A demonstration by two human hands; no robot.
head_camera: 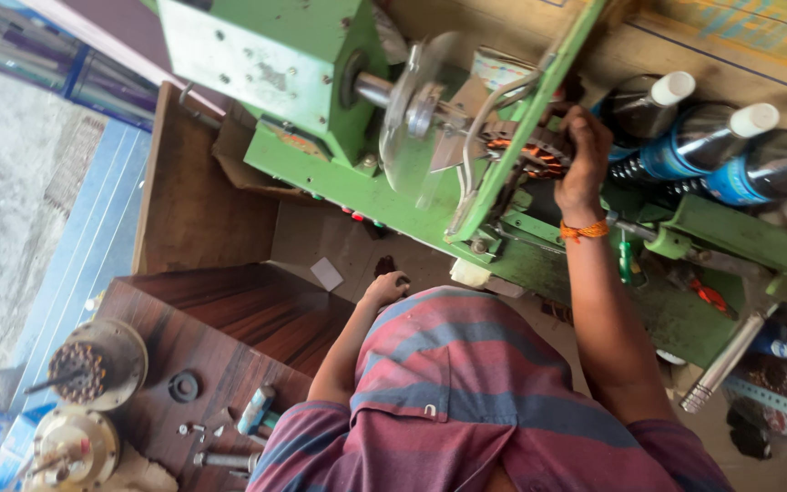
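Gripping the copper-wound stator (528, 153) mounted on the green winding machine (339, 173), the right hand (583, 155) has its fingers curled over the top of the coil, an orange thread band (585, 230) around the wrist; the stator sits just right of the clear round disc (416, 114) on the machine's steel shaft (373, 88), behind a bent wire guard (494, 109). Lower down, the left hand (386, 288) rests near the machine's base on the brown bench top (339, 241), fingers drawn in around a small dark thing (384, 267); whether it is truly held I cannot tell. A white paper scrap (327, 273) lies just beside that hand. The person's striped red and blue shirt (466, 383) fills the lower middle of the view. Three dark bottles with white caps (712, 137) lie side by side on a shelf to the right of the stator; a green-handled screwdriver (626, 260) stands below the right wrist. On the dark wooden table (229, 319) at lower left sit two round motor housings (93, 360), a black ring (183, 386) and a few loose screws (191, 428).
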